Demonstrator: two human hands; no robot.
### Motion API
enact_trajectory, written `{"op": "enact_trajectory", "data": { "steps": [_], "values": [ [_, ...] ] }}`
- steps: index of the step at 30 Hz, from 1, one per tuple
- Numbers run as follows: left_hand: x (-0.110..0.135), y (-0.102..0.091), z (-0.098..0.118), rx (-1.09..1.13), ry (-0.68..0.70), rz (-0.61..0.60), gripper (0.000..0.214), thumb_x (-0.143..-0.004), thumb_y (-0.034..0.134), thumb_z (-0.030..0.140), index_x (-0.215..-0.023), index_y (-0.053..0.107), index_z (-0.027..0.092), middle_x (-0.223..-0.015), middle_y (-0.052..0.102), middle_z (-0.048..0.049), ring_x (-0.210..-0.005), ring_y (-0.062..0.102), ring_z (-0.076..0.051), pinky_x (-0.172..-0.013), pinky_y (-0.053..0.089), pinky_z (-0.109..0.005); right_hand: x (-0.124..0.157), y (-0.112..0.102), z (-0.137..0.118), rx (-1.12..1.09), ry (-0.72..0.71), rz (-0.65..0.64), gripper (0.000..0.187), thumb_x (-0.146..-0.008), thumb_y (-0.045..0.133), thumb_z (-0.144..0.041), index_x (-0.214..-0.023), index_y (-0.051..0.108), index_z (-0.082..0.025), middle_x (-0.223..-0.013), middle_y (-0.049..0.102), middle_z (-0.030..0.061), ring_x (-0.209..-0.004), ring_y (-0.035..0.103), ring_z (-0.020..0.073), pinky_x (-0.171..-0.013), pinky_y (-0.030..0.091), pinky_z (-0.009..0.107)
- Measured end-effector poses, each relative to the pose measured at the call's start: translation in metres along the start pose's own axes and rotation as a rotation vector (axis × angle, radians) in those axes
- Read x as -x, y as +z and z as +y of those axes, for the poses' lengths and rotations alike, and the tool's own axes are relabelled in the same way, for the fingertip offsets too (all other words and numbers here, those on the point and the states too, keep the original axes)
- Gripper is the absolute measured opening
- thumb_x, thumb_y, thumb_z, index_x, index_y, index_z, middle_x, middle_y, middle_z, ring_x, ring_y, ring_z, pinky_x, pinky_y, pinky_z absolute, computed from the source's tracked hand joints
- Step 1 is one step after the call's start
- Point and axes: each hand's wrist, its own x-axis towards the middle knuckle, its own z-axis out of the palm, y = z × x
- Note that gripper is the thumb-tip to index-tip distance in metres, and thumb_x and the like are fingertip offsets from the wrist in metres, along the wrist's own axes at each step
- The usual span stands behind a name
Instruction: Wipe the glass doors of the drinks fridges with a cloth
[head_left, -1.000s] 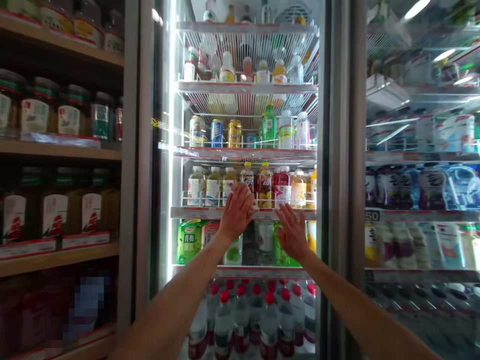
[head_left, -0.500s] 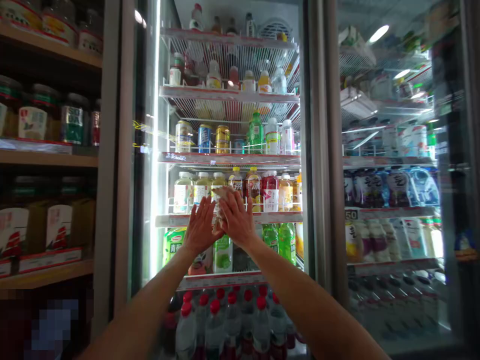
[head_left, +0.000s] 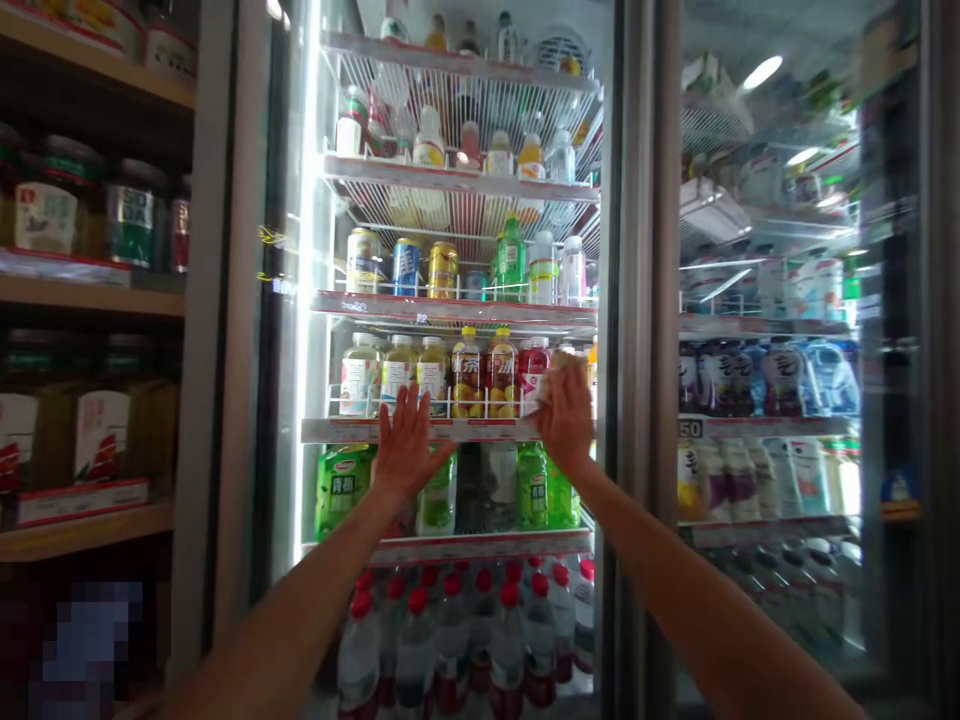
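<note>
My left hand [head_left: 406,440] is raised with its fingers spread, palm toward the lit drinks cooler, apparently resting against its glass door. Farther right, my right hand [head_left: 568,420] presses a crumpled beige cloth [head_left: 553,374] in front of the bottle shelf. The cloth shows past the fingertips, smeared by motion, and covers part of the bottles behind. Between the hands stand two dark tea bottles with yellow caps [head_left: 484,372]. Below them, green bottles [head_left: 533,490] fill part of the lower shelf.
Metal door frames [head_left: 651,300] run upright right of my right hand. A second cooler with bottles [head_left: 776,375] lies beyond. Wooden shelves [head_left: 90,290] hold jars and bottles at left. Red-capped bottles [head_left: 451,640] stand on the cooler's bottom level.
My right hand has swept right with the cloth, away from my left hand. The left hand has shifted slightly, its fingers now more spread. The view has moved slightly.
</note>
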Motion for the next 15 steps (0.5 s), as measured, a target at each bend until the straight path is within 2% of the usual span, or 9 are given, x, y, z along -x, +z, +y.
{"op": "enact_trajectory", "data": {
  "steps": [2, 4, 7, 9, 11, 13, 15],
  "values": [
    [0.0, -0.001, 0.001, 0.001, -0.014, -0.017, 0.087, -0.084, 0.033, 0.065, -0.146, 0.001, 0.012, -0.151, 0.015, -0.0189, -0.142, 0.002, -0.026, -0.113, 0.002, -0.048, 0.007, 0.001, -0.028, -0.021, -0.13, -0.1, 0.047, -0.086, 0.041, -0.025, -0.132, 0.044, -0.015, -0.146, 0.031, 0.0129, -0.14, 0.017, 0.0266, -0.109, 0.027, 0.049],
    [0.001, -0.003, 0.0, -0.004, -0.015, -0.038, 0.086, -0.084, 0.032, 0.065, -0.146, 0.003, 0.012, -0.151, 0.016, -0.0186, -0.142, 0.003, -0.026, -0.113, 0.002, -0.047, 0.008, -0.002, -0.036, -0.018, -0.216, -0.168, 0.049, -0.085, 0.045, -0.032, -0.132, 0.043, -0.018, -0.147, 0.032, 0.0115, -0.14, 0.018, 0.0258, -0.11, 0.022, 0.052],
    [0.003, -0.005, -0.003, -0.009, -0.003, -0.078, 0.086, -0.084, 0.032, 0.066, -0.146, 0.007, 0.012, -0.151, 0.017, -0.0181, -0.142, 0.003, -0.026, -0.113, 0.003, -0.046, 0.003, -0.009, -0.011, 0.012, -0.198, -0.155, 0.048, -0.087, 0.044, -0.032, -0.133, 0.042, -0.019, -0.144, 0.036, 0.0113, -0.138, 0.024, 0.0238, -0.11, 0.022, 0.052],
    [0.004, -0.005, -0.003, -0.003, -0.007, -0.096, 0.088, -0.082, 0.035, 0.067, -0.146, 0.008, 0.012, -0.151, 0.016, -0.0184, -0.142, 0.002, -0.026, -0.113, 0.002, -0.047, 0.0, -0.011, 0.014, 0.02, -0.068, -0.089, 0.046, -0.088, 0.041, -0.029, -0.133, 0.042, -0.018, -0.144, 0.037, 0.0122, -0.137, 0.025, 0.0243, -0.108, 0.026, 0.052],
    [0.005, -0.005, -0.001, 0.013, -0.024, -0.105, 0.089, -0.082, 0.038, 0.066, -0.146, 0.008, 0.011, -0.151, 0.015, -0.0186, -0.142, 0.002, -0.027, -0.113, 0.001, -0.049, 0.001, -0.009, 0.027, 0.001, 0.05, -0.01, 0.046, -0.088, 0.039, -0.027, -0.133, 0.042, -0.016, -0.142, 0.038, 0.0142, -0.137, 0.025, 0.026, -0.106, 0.029, 0.053],
    [0.005, -0.005, 0.001, 0.035, -0.046, -0.114, 0.09, -0.081, 0.04, 0.065, -0.146, 0.008, 0.012, -0.152, 0.014, -0.0181, -0.142, 0.002, -0.028, -0.113, 0.001, -0.049, 0.008, -0.005, 0.024, -0.034, 0.058, 0.022, 0.043, -0.089, 0.037, -0.025, -0.13, 0.046, -0.016, -0.14, 0.041, 0.0137, -0.137, 0.027, 0.0247, -0.106, 0.032, 0.051],
    [0.004, -0.007, 0.002, 0.054, -0.059, -0.128, 0.09, -0.081, 0.041, 0.065, -0.146, 0.008, 0.012, -0.152, 0.013, -0.0175, -0.142, 0.004, -0.028, -0.113, 0.001, -0.05, 0.014, -0.003, 0.013, -0.067, -0.044, -0.023, 0.038, -0.089, 0.037, -0.022, -0.123, 0.053, -0.018, -0.137, 0.046, 0.0098, -0.136, 0.029, 0.021, -0.106, 0.034, 0.045]
  ]
}}
